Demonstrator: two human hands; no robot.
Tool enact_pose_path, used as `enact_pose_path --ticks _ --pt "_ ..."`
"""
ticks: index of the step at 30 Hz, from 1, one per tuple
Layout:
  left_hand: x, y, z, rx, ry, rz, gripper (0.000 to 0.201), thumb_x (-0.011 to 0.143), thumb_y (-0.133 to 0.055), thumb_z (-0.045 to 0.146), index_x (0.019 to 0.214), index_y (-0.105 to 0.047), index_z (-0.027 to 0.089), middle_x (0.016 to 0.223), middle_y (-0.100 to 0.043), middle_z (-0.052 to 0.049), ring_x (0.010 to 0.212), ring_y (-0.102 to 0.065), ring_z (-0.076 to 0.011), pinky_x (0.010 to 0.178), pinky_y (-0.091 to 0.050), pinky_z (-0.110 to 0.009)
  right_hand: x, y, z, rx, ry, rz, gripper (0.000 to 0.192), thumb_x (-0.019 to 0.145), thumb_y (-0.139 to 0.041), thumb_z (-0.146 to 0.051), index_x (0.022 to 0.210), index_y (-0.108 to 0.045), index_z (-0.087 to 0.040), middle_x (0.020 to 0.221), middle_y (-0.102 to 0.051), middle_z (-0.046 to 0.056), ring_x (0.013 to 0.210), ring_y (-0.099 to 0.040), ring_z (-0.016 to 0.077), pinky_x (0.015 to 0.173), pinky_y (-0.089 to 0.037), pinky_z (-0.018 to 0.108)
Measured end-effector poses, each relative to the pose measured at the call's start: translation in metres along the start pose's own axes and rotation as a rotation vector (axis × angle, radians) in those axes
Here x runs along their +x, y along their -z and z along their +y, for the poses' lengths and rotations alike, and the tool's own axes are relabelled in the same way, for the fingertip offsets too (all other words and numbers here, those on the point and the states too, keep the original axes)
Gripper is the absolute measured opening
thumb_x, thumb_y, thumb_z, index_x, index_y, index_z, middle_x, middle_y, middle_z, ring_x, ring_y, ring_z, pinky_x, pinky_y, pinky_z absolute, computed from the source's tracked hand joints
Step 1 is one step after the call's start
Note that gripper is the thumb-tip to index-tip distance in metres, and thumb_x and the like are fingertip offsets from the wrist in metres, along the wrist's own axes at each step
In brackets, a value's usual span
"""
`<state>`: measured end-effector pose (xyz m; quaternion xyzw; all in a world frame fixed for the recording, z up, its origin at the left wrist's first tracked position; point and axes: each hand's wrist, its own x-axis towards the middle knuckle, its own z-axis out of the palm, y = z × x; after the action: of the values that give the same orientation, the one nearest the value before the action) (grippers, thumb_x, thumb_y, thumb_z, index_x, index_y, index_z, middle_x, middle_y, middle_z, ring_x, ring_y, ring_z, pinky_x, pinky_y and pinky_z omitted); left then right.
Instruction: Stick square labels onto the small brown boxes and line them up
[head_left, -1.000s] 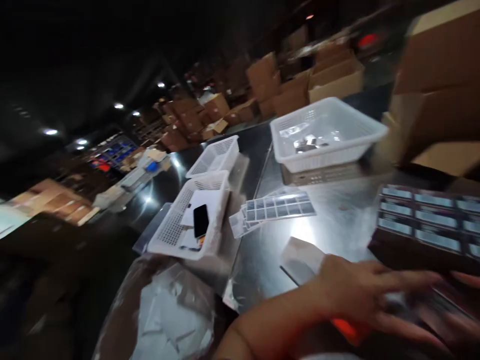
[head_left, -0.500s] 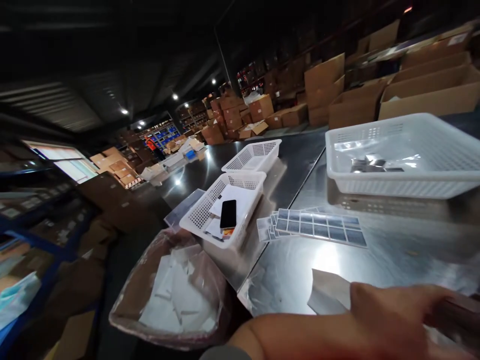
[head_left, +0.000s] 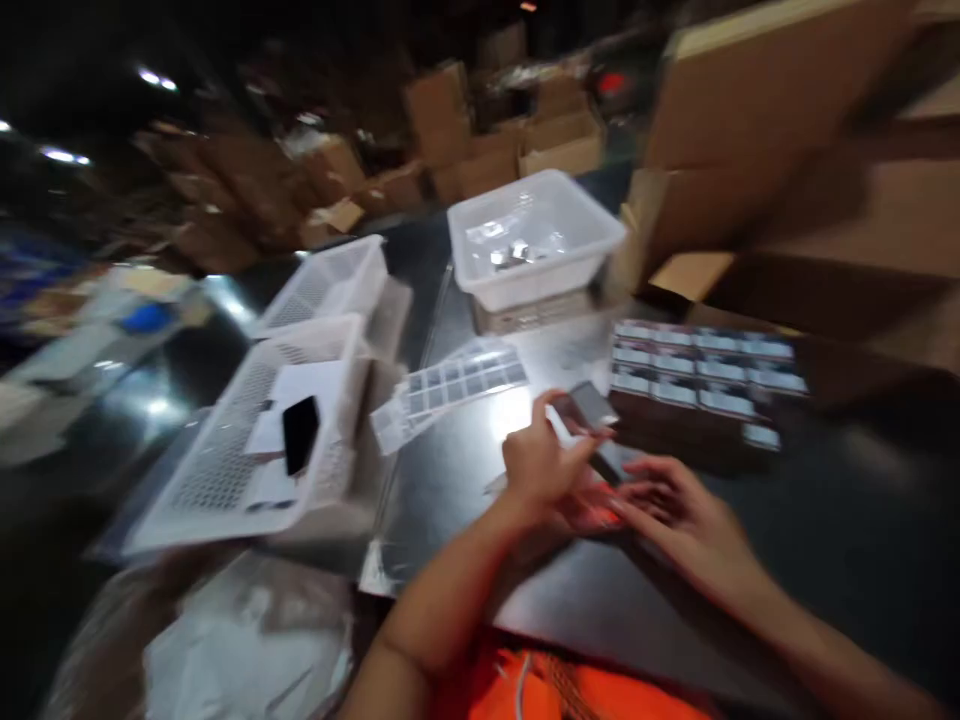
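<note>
Both hands (head_left: 592, 490) on small dark box (head_left: 592, 415), steel table (head_left: 465, 480), white baskets (head_left: 247, 440).

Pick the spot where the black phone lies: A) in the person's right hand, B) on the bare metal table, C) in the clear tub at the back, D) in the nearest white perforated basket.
D: the black phone rests on white papers inside the nearest white basket, left of both hands.

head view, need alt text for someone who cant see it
Blurred view down at a person's left hand and right hand meeting over a dark metal table, the left holding a small flat packet. A dark tray of labelled packs lies just beyond; white baskets sit to the left.
</note>
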<state>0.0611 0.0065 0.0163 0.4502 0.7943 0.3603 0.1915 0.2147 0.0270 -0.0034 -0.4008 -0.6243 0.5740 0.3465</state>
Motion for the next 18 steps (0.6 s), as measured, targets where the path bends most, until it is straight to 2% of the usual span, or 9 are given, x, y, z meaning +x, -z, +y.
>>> enact_pose_path --ticks 2,4,7,10,13,15,18 --pt "0.008 0.000 -0.003 0.056 -0.016 0.042 0.061 0.080 -0.075 0.052 0.131 -0.060 0.023 0.055 -0.051 0.008 0.052 -0.051 -0.0148 0.055 -0.030 -0.025 -0.012 0.009 0.011 0.038 -0.059 -0.006 0.051 0.071 -0.081 -0.057 0.100 -0.062 -0.019 0.078 -0.071 0.005 0.067 -0.068 0.0187 0.059 -0.057 0.029" --pt "0.014 -0.003 -0.006 0.066 -0.034 0.062 0.063 0.080 -0.073 0.053 0.131 -0.058 0.021 0.052 -0.048 0.009 0.051 -0.050 -0.0149 0.056 -0.030 -0.025 -0.011 0.011 0.018 0.066 -0.075 -0.015 0.044 0.073 -0.081 -0.045 0.104 -0.062 -0.019 0.080 -0.070 0.002 0.066 -0.066 0.0153 0.059 -0.054 0.026" --pt "0.012 -0.004 -0.008 0.070 -0.058 0.073 0.064 0.080 -0.071 0.055 0.131 -0.056 0.019 0.053 -0.049 0.009 0.052 -0.052 -0.0155 0.057 -0.032 -0.025 -0.006 0.010 0.021 0.091 -0.074 -0.040 0.043 0.074 -0.082 -0.036 0.109 -0.063 -0.019 0.079 -0.069 -0.001 0.065 -0.065 0.0131 0.060 -0.052 0.024" --pt "0.003 -0.001 -0.005 0.114 -0.050 0.055 0.067 0.080 -0.068 0.058 0.133 -0.055 0.019 0.057 -0.054 0.007 0.055 -0.058 -0.0180 0.058 -0.035 -0.025 -0.010 0.010 0.019 0.041 -0.009 -0.043 0.032 0.079 -0.078 -0.030 0.107 -0.069 -0.017 0.077 -0.071 0.000 0.064 -0.065 0.0133 0.060 -0.051 0.023" --pt "-0.004 0.000 -0.006 0.179 0.003 0.039 0.067 0.083 -0.060 0.063 0.136 -0.053 0.024 0.067 -0.062 0.002 0.060 -0.061 -0.0221 0.058 -0.039 -0.029 -0.016 0.008 0.024 -0.125 0.149 0.017 0.022 0.078 -0.080 -0.025 0.098 -0.078 -0.017 0.083 -0.075 0.003 0.072 -0.068 0.0157 0.069 -0.052 0.025" --pt "0.000 -0.004 -0.010 0.144 0.006 0.052 0.071 0.078 -0.061 0.067 0.138 -0.054 0.029 0.071 -0.064 0.000 0.059 -0.061 -0.0245 0.057 -0.044 -0.033 -0.012 0.007 0.034 -0.355 0.352 -0.022 0.022 0.086 -0.075 -0.033 0.102 -0.079 -0.018 0.086 -0.077 0.004 0.078 -0.069 0.0166 0.075 -0.052 0.025" --pt "0.010 -0.015 -0.015 0.006 -0.145 -0.038 0.070 0.071 -0.063 0.063 0.138 -0.053 0.042 0.068 -0.064 0.002 0.063 -0.065 -0.0283 0.059 -0.049 -0.039 -0.001 0.010 0.050 -0.697 0.522 -0.034 0.026 0.093 -0.067 -0.038 0.108 -0.077 -0.018 0.088 -0.078 0.004 0.081 -0.070 0.0165 0.082 -0.053 0.025"
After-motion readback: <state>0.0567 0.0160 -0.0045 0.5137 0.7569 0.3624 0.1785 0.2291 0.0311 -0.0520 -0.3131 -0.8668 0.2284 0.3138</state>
